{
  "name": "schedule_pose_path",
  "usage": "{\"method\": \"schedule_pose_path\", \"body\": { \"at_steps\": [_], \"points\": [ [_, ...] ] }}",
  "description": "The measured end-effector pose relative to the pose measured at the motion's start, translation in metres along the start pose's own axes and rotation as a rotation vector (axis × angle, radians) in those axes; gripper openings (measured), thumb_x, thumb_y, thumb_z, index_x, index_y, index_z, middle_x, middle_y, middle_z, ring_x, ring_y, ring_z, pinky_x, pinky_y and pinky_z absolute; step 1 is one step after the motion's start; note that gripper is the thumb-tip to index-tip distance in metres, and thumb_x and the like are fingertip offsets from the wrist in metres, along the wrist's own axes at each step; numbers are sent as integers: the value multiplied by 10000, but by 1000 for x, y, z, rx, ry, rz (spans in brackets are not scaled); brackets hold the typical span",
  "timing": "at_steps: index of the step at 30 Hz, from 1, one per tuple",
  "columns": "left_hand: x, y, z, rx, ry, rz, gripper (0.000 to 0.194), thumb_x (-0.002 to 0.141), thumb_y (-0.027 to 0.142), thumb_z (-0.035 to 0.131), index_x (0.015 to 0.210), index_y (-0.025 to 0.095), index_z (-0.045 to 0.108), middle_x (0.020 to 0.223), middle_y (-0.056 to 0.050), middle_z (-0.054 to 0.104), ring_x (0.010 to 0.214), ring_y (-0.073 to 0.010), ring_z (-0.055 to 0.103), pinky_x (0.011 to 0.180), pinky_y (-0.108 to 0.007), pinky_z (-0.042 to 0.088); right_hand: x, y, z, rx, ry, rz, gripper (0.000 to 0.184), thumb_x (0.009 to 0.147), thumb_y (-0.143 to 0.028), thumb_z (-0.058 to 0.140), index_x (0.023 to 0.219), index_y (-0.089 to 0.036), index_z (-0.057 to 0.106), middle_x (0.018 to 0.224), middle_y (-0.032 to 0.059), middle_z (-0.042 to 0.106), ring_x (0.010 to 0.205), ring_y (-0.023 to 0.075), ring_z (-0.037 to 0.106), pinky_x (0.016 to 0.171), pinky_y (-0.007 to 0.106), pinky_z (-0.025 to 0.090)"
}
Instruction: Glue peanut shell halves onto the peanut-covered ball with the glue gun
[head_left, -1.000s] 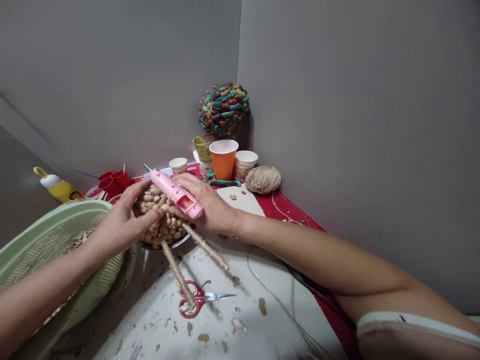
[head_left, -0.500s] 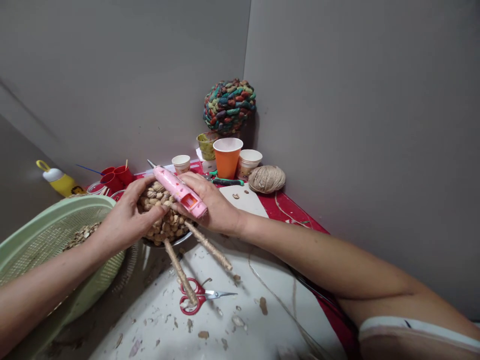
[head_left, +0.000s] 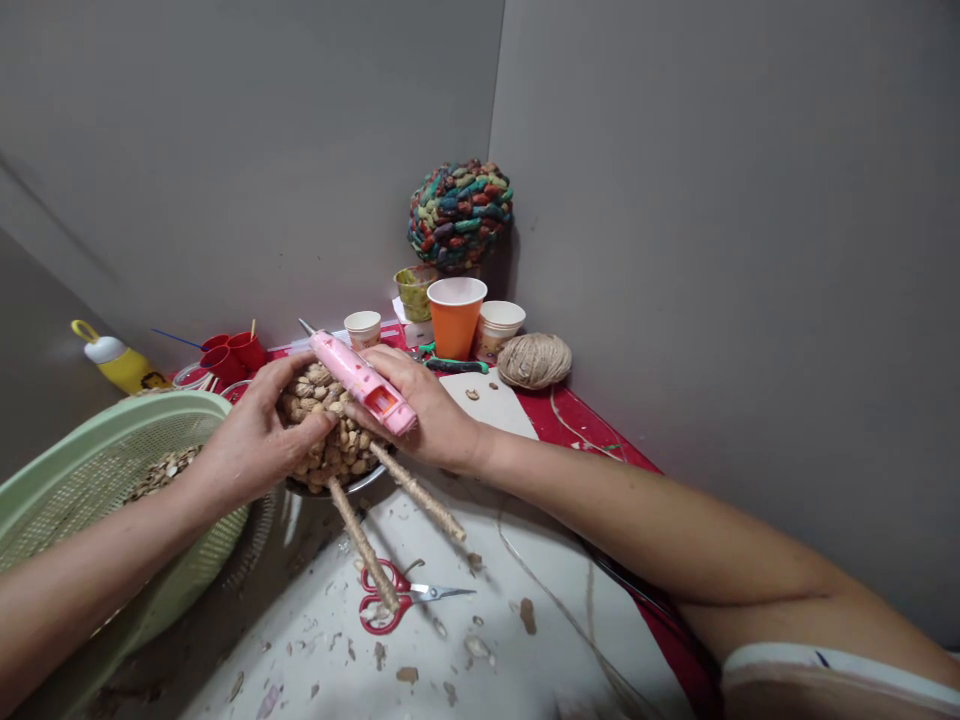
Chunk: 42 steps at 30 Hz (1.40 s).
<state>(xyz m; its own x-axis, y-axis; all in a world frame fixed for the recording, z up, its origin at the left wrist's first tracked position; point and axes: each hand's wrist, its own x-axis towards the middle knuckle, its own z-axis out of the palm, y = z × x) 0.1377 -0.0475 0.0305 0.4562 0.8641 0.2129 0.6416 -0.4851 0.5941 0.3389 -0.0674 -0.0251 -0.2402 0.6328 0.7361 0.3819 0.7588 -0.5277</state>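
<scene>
A round form (head_left: 330,437) covered in tan nut shells, perhaps peanut, rests in a bowl whose metal rim (head_left: 367,480) shows beneath it. Two twine-wrapped sticks, a right one (head_left: 420,492) and a left one (head_left: 364,545), jut from it toward me. My left hand (head_left: 266,425) curves around its left side, thumb on the shells. In my right hand (head_left: 424,410) is a pink glue gun (head_left: 361,382), nozzle pointing up and left; that hand also lies against the form's right side, its fingertips hidden. Red-handled scissors (head_left: 390,597) lie under the left stick's end.
A green mesh basket (head_left: 180,408) with shells stands at left. Behind are red cups (head_left: 232,352), an orange cup (head_left: 455,320), green-handled pliers (head_left: 457,366), a twine ball (head_left: 534,360) and a multicoloured ball (head_left: 460,215). Shell bits litter the white sheet (head_left: 540,660).
Almost nothing differs; the whole view has shifted by a few pixels. Both hands keep their hold on the shell-covered form and the glue gun.
</scene>
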Motion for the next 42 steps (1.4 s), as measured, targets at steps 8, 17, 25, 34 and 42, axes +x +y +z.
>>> {"method": "schedule_pose_path", "body": {
  "at_steps": [8, 17, 25, 34, 42],
  "points": [
    [-1, 1, -2, 50, 36, 28, 694, 751, 554, 636, 1372, 255, 555, 1403, -132, 602, 1281, -411, 553, 1147, -612, 388, 1, -2, -1, 7, -8, 23, 235, 928, -379, 617, 888, -184, 494, 951, 66, 591, 934, 196, 526, 881, 362, 460],
    [-3, -2, -1, 44, 14, 23, 755, 759, 560, 623, 1410, 197, 503, 1425, -167, 575, 1285, -396, 556, 1126, -604, 413, 3, -2, -7, 56, 2, 76, 212, 912, -336, 613, 864, -177, 483, 885, 35, 586, 810, 145, 530, 768, 299, 475],
    [-3, 2, -3, 108, 13, 25, 735, 788, 589, 551, 1406, 192, 511, 1466, -152, 542, 1343, -379, 507, 1175, -574, 356, 4, -5, -8, 127, -10, 111, 225, 888, -355, 629, 879, -168, 505, 880, 34, 592, 786, 141, 513, 736, 282, 452],
    [-3, 4, -5, 8, 15, -93, 727, 804, 568, 536, 1439, 213, 531, 1507, -116, 544, 1384, -379, 470, 1209, -547, 309, 4, -5, -10, 105, 9, 91, 250, 898, -372, 637, 857, -179, 482, 832, 21, 561, 746, 134, 503, 717, 283, 446],
    [-18, 11, -41, -229, 144, -253, 617, 798, 537, 575, 1339, 243, 616, 1506, -81, 568, 1426, -369, 444, 1220, -567, 286, 9, -19, -31, 149, 81, 207, 357, 879, -528, 670, 892, -187, 562, 973, 67, 660, 942, 203, 628, 922, 385, 525]
  ]
}}
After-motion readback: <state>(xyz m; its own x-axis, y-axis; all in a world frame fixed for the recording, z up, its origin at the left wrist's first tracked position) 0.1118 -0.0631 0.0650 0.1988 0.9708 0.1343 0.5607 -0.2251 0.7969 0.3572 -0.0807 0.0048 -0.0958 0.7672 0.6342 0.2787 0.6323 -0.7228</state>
